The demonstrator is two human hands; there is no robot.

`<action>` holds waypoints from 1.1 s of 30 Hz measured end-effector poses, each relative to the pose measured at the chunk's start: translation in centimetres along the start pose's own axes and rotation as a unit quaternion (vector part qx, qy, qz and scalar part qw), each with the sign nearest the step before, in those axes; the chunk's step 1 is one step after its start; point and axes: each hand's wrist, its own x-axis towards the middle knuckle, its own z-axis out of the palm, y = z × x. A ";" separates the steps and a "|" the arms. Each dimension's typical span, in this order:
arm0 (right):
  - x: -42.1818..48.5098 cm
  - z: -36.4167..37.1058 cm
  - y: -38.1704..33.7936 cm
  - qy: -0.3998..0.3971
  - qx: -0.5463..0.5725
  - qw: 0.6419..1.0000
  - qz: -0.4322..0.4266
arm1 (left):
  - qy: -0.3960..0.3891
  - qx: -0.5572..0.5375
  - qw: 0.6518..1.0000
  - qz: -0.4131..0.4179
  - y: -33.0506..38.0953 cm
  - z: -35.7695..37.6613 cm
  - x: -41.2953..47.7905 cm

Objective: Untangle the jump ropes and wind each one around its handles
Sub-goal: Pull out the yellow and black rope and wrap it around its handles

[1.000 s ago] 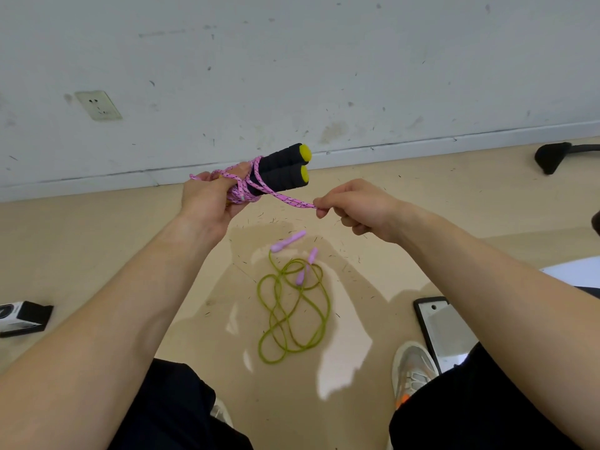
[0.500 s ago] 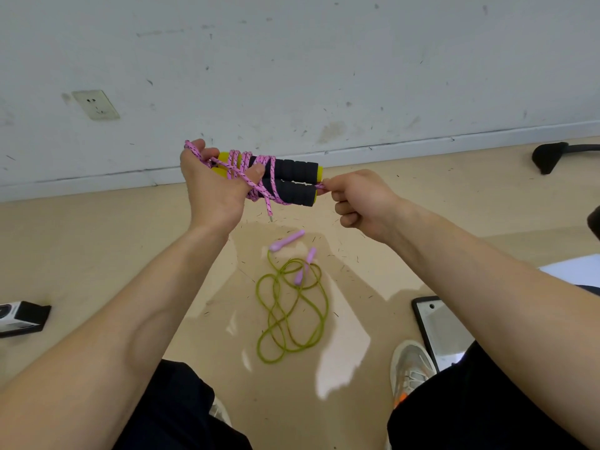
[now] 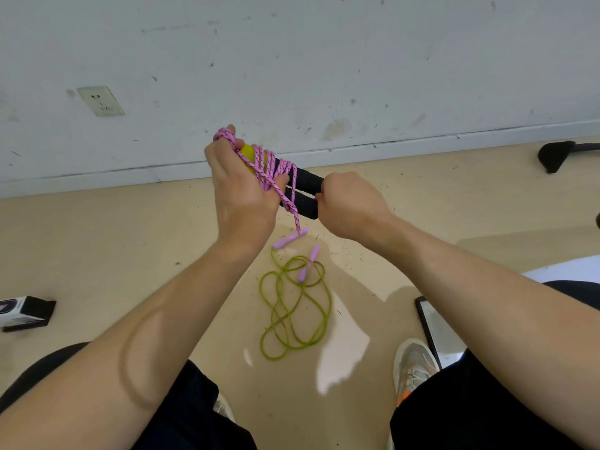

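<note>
Beige floor (image 3: 97,254) below the scuffed wall (image 3: 324,60) still carries the green rope (image 3: 293,306), untouched. Left hand (image 3: 238,196) has risen since a moment ago, its grip closed round the pink rope (image 3: 269,177) and the yellow end of the black handles (image 3: 306,181); the right hand (image 3: 352,206) keeps its grip curled on their far ends.

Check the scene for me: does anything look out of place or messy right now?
Yes. The green rope lies in a loose tangle on the floor, not wound on its lilac handles. An end of the pink rope dangles free below the black handles. Small dark specks litter the floor.
</note>
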 end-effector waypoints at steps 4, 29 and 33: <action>-0.1 0.4 -0.6 -0.030 0.063 0.998 -0.004 | -0.022 0.049 0.997 0.056 0.4 1.2 -1.6; -0.4 -2.0 1.8 -0.122 0.500 0.857 -0.016 | -0.127 -0.081 0.989 -0.012 1.0 0.5 -1.6; -0.2 -2.1 2.9 -0.194 0.591 0.782 -0.045 | -0.157 -0.175 0.967 -0.094 1.0 -0.4 -1.0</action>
